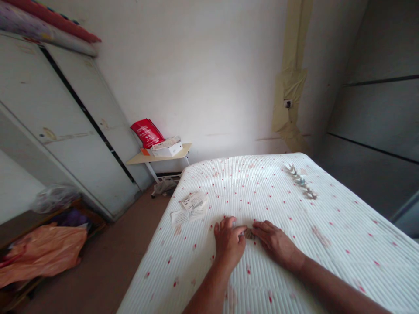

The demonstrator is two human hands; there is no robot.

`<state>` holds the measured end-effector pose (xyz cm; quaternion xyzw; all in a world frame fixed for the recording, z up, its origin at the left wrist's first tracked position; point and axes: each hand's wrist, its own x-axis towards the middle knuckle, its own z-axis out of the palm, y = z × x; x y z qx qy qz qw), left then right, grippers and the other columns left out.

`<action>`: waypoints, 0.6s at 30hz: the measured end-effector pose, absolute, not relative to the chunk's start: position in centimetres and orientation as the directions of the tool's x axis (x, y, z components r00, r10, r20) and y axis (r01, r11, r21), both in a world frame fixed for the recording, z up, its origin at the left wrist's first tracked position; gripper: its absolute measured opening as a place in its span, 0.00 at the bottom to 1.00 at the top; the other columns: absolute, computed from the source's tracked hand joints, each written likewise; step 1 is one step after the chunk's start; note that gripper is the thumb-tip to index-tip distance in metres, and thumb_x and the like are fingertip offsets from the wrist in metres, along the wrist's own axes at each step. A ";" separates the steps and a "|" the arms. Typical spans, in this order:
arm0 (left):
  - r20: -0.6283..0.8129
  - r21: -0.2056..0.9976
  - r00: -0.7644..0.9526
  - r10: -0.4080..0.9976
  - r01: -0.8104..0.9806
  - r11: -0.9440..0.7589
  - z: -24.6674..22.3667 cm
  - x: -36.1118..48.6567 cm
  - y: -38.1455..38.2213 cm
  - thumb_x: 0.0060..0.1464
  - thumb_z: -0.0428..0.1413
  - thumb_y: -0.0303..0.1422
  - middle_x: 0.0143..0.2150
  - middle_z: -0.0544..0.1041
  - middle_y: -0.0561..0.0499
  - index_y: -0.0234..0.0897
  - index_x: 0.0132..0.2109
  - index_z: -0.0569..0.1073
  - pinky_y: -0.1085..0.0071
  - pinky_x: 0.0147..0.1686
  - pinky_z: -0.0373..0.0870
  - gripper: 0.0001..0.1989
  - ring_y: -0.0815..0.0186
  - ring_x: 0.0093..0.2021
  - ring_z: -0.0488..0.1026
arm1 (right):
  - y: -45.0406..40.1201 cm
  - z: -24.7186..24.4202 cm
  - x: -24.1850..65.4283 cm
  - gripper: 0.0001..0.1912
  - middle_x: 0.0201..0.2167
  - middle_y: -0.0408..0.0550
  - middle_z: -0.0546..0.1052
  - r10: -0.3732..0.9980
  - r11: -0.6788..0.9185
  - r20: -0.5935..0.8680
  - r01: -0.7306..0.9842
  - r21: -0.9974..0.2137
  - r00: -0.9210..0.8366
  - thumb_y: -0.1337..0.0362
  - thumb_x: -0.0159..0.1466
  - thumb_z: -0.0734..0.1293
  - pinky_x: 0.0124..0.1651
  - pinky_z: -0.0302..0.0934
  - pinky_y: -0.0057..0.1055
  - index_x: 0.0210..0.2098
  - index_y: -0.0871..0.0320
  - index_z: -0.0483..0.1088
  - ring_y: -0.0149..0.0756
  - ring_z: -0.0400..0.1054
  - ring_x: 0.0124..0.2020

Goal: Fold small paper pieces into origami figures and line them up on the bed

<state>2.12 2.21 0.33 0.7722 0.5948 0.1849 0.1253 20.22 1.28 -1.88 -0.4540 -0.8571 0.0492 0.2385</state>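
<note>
A small brownish piece of folded paper (249, 234) lies low on the bedspread between my two hands. My left hand (229, 242) has its fingers curled, with the thumb and forefinger reaching to the paper's left side. From the other side, my right hand (277, 243) presses its closed fingers on the paper's right edge. Fingers hide part of the piece. Left of my hands lie several loose printed paper pieces (194, 202). Farther off to the right stands a row of small folded paper shapes (301, 180), pale and pointed, too small to tell their exact form.
The bed's white ribbed cover (229, 179) with red specks fills the middle. At the back left, a small table (139, 158) bears a white box (167, 150) and a red bag (147, 133). Grey cabinets (75, 113) line the left, near an orange plastic sheet (46, 253).
</note>
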 end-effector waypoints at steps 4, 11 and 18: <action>0.161 0.429 0.229 0.960 0.860 -0.277 0.0 2.1 2.3 0.47 0.53 0.30 0.53 0.66 0.54 0.54 0.44 0.74 0.58 0.57 0.46 0.17 0.60 0.56 0.57 | 1.4 -2.1 20.4 0.16 0.47 0.52 0.72 0.807 0.579 0.374 0.738 -0.346 -0.458 0.72 0.61 0.57 0.49 0.62 0.38 0.45 0.56 0.70 0.41 0.64 0.48; 0.207 0.427 0.216 0.954 0.858 -0.287 -0.5 2.1 2.6 0.46 0.53 0.30 0.51 0.68 0.53 0.51 0.47 0.72 0.59 0.57 0.47 0.19 0.60 0.54 0.58 | 2.3 -2.8 20.9 0.22 0.48 0.52 0.70 0.859 0.501 0.403 0.685 -0.529 -0.316 0.75 0.58 0.55 0.51 0.61 0.35 0.50 0.58 0.64 0.36 0.65 0.48; 0.230 0.406 0.196 0.953 0.871 -0.277 -0.3 2.3 2.4 0.47 0.53 0.29 0.50 0.69 0.52 0.47 0.42 0.74 0.59 0.57 0.47 0.14 0.59 0.55 0.57 | 2.2 -0.6 19.2 0.12 0.37 0.48 0.71 0.907 0.421 0.265 0.756 -0.501 -0.328 0.68 0.63 0.55 0.39 0.62 0.27 0.39 0.56 0.68 0.32 0.68 0.36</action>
